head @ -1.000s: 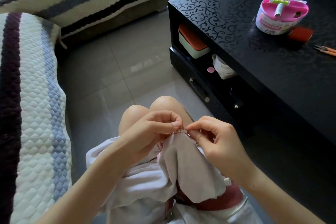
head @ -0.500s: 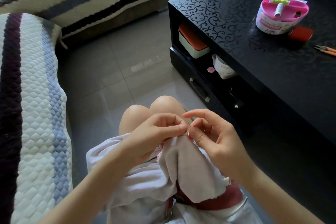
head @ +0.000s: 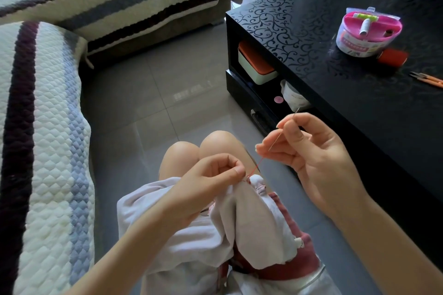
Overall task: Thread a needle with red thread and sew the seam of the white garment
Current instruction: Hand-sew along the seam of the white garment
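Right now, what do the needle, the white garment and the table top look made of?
The needle is thin, straight and silvery grey: likely steel. The white garment is soft matte cloth that drapes and folds; the weave is unclear. The table top is hard, glossy black with a scroll pattern and reflections: lacquered board or glass, I cannot tell which.

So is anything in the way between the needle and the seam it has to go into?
Nothing visible. The right hand holds the needle in open air above the seam of the white garment; only the red thread runs between them. The left hand pinches the garment right beside the seam.
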